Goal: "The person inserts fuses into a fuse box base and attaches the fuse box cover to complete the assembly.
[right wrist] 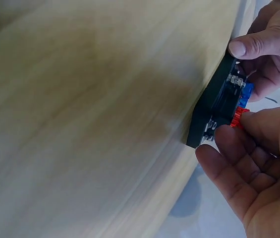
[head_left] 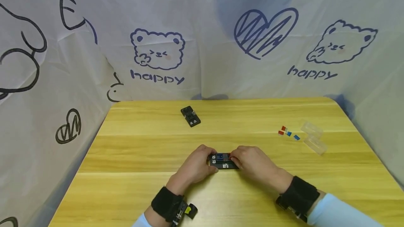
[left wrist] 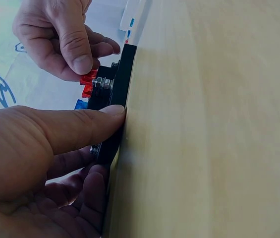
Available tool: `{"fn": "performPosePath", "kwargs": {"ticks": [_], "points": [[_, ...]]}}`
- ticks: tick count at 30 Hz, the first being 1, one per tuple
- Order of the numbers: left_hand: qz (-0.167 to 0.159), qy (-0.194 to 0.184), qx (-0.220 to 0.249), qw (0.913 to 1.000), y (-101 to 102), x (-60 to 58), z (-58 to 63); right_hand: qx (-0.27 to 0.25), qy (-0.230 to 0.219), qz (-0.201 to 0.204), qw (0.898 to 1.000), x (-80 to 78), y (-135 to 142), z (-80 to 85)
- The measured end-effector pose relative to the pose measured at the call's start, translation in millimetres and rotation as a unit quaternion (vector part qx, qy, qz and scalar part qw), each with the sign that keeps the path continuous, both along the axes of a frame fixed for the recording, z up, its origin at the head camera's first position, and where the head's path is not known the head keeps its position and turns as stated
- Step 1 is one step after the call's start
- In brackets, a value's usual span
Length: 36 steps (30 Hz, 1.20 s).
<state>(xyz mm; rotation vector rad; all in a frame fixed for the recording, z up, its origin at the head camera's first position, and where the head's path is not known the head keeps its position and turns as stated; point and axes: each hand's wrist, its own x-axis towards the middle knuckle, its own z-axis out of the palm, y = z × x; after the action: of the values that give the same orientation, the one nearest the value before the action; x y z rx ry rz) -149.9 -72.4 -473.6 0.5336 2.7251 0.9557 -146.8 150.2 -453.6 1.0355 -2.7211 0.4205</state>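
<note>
A black fuse block [head_left: 225,167] with screw terminals lies on the table in the middle of the head view. My left hand [head_left: 196,166] grips its left end, the thumb along the near edge and fingers at the far side. Blue blade fuses [right wrist: 247,94] sit in the block towards that end. At the block's other end my right hand [head_left: 257,164] pinches a red blade fuse [left wrist: 88,78] at its top. Another red fuse [left wrist: 86,91] stands beside it in the left wrist view. The fuses' lower parts are hidden by the block.
A second black fuse block [head_left: 190,116] lies farther back on the wooden table [head_left: 142,143]. To the right are loose red fuses [head_left: 281,132] and blue fuses [head_left: 296,137], next to a clear plastic case [head_left: 315,145]. White cloth with drawings hangs behind and at the sides.
</note>
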Motion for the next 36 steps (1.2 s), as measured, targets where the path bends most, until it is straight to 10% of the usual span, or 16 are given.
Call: {"fn": "performPosePath", "kwargs": {"ticks": [36], "points": [[-0.002,0.008,0.011,0.9999,-1.0,-1.7,-6.6,-0.030,0.010,-0.021,0.999,3.7,-1.4,-6.7]]}}
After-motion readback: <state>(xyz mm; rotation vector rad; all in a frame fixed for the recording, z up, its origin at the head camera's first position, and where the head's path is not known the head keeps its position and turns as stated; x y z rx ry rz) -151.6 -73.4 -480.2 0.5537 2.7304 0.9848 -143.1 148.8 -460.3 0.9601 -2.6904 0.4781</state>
